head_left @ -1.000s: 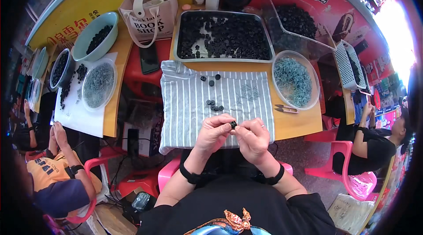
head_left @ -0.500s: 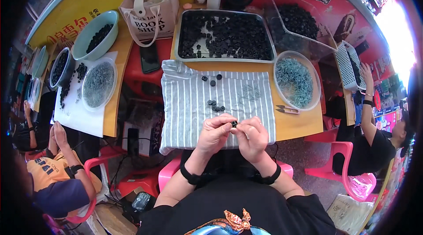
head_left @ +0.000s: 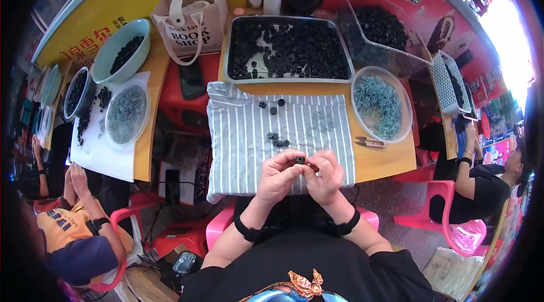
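Black plastic ring (head_left: 300,160) stays pinched between left hand (head_left: 277,175) and right hand (head_left: 326,174) at lower centre, unmoved above the striped cloth (head_left: 243,137); fitting continues.

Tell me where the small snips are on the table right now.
In the head view the small snips lie on the bare wooden table, right of the striped cloth, just below the clear bowl of pale blue pieces.

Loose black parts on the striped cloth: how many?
About 8: three near the cloth's top edge, and a cluster of about five mid-cloth. One more sits between both hands. Some may hide under the hands.
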`<action>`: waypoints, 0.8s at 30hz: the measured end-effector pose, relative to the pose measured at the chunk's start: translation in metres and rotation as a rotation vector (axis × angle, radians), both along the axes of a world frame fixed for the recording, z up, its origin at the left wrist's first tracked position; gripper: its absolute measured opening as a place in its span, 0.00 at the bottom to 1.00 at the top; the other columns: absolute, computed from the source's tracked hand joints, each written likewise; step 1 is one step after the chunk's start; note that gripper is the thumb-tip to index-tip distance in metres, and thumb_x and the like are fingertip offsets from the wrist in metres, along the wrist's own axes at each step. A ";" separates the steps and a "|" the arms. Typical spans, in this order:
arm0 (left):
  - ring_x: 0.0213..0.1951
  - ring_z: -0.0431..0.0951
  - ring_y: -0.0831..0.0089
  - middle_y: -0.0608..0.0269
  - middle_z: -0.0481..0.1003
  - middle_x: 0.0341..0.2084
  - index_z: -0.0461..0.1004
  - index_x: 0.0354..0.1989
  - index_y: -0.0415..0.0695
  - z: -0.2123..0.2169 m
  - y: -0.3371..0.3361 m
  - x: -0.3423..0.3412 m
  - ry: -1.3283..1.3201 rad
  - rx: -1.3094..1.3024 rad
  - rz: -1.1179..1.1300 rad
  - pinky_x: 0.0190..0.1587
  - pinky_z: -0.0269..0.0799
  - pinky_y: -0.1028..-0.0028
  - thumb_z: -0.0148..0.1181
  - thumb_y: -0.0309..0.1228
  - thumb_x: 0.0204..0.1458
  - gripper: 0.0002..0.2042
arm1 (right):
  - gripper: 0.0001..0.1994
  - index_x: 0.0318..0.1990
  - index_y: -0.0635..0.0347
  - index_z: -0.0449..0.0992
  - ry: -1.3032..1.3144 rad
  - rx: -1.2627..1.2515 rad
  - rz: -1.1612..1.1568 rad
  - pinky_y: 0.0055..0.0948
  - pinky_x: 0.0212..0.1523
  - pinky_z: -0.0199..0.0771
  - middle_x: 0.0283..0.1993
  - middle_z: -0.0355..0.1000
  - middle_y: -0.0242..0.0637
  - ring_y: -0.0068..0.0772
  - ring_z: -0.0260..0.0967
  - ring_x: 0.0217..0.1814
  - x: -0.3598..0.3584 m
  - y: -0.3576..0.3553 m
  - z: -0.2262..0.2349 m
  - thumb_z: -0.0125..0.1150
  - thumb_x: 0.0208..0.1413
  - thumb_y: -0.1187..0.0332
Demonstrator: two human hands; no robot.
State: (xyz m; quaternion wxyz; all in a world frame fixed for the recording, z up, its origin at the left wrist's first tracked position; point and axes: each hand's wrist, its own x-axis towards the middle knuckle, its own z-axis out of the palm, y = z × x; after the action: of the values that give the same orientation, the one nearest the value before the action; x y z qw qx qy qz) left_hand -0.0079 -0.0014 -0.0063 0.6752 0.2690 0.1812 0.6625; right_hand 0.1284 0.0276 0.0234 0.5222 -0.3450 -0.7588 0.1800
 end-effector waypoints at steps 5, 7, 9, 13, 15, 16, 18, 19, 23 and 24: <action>0.45 0.78 0.72 0.61 0.76 0.42 0.75 0.48 0.34 0.002 0.001 0.002 0.002 -0.029 0.039 0.51 0.73 0.74 0.61 0.20 0.57 0.11 | 0.11 0.37 0.66 0.74 -0.008 0.032 -0.007 0.29 0.24 0.72 0.31 0.70 0.42 0.38 0.71 0.27 -0.004 0.005 -0.008 0.69 0.47 0.81; 0.45 0.78 0.72 0.61 0.76 0.42 0.75 0.48 0.33 0.001 0.001 0.002 0.013 -0.035 0.052 0.51 0.73 0.74 0.60 0.20 0.57 0.11 | 0.10 0.37 0.66 0.74 -0.005 0.030 -0.010 0.30 0.24 0.72 0.31 0.70 0.43 0.39 0.71 0.27 -0.005 0.006 -0.009 0.68 0.47 0.81; 0.50 0.77 0.70 0.57 0.76 0.46 0.74 0.50 0.31 -0.005 0.003 0.001 0.061 0.035 0.050 0.54 0.72 0.73 0.60 0.21 0.58 0.13 | 0.12 0.39 0.66 0.75 -0.006 0.062 -0.002 0.31 0.25 0.73 0.33 0.71 0.44 0.41 0.72 0.27 -0.005 0.007 -0.007 0.68 0.46 0.82; 0.49 0.76 0.72 0.59 0.76 0.47 0.73 0.54 0.33 -0.009 0.001 0.006 0.064 0.027 0.096 0.53 0.71 0.74 0.59 0.19 0.58 0.15 | 0.15 0.41 0.65 0.76 -0.260 0.209 -0.078 0.35 0.34 0.74 0.40 0.72 0.47 0.44 0.72 0.38 -0.002 0.006 0.017 0.67 0.42 0.80; 0.51 0.75 0.72 0.57 0.75 0.51 0.70 0.60 0.34 -0.006 -0.002 0.003 0.026 -0.021 0.033 0.55 0.70 0.74 0.58 0.19 0.58 0.20 | 0.14 0.39 0.65 0.78 -0.282 0.217 -0.090 0.39 0.39 0.74 0.43 0.72 0.47 0.47 0.72 0.43 0.001 0.006 0.025 0.68 0.40 0.79; 0.52 0.75 0.70 0.54 0.74 0.53 0.67 0.63 0.35 -0.006 -0.003 0.004 0.048 -0.012 0.028 0.54 0.71 0.72 0.58 0.20 0.59 0.22 | 0.14 0.39 0.64 0.78 -0.298 0.158 -0.028 0.39 0.39 0.74 0.44 0.72 0.46 0.48 0.72 0.43 0.005 0.007 0.030 0.68 0.40 0.79; 0.51 0.76 0.69 0.52 0.74 0.53 0.67 0.63 0.35 -0.006 -0.001 0.004 0.007 0.021 0.001 0.54 0.72 0.72 0.57 0.20 0.59 0.22 | 0.13 0.37 0.61 0.78 -0.315 0.088 0.063 0.39 0.36 0.72 0.39 0.72 0.44 0.47 0.72 0.37 0.015 0.013 0.046 0.67 0.40 0.77; 0.51 0.77 0.68 0.51 0.74 0.54 0.66 0.63 0.36 -0.005 0.001 0.005 -0.033 0.037 -0.020 0.53 0.73 0.71 0.57 0.20 0.59 0.22 | 0.13 0.37 0.61 0.78 -0.317 0.103 0.056 0.39 0.36 0.72 0.39 0.72 0.44 0.47 0.72 0.37 0.027 0.024 0.051 0.67 0.40 0.77; 0.45 0.80 0.67 0.49 0.78 0.48 0.71 0.59 0.35 -0.005 0.002 0.003 -0.012 0.031 -0.059 0.49 0.75 0.71 0.56 0.23 0.61 0.18 | 0.11 0.37 0.63 0.77 -0.389 -0.026 0.075 0.36 0.34 0.72 0.31 0.71 0.42 0.43 0.73 0.33 0.065 0.096 0.100 0.67 0.44 0.78; 0.45 0.80 0.67 0.49 0.78 0.48 0.71 0.59 0.35 -0.005 0.003 0.003 -0.016 0.035 -0.059 0.49 0.75 0.71 0.56 0.23 0.61 0.18 | 0.12 0.41 0.65 0.76 -0.284 0.151 -0.064 0.32 0.34 0.73 0.34 0.73 0.41 0.37 0.74 0.33 0.068 0.122 0.116 0.66 0.46 0.80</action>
State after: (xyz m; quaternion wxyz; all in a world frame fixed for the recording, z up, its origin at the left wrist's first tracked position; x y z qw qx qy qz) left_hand -0.0048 0.0015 -0.0115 0.6910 0.2806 0.1563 0.6476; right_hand 0.1962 0.1494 0.1397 0.4394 -0.3506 -0.8252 0.0551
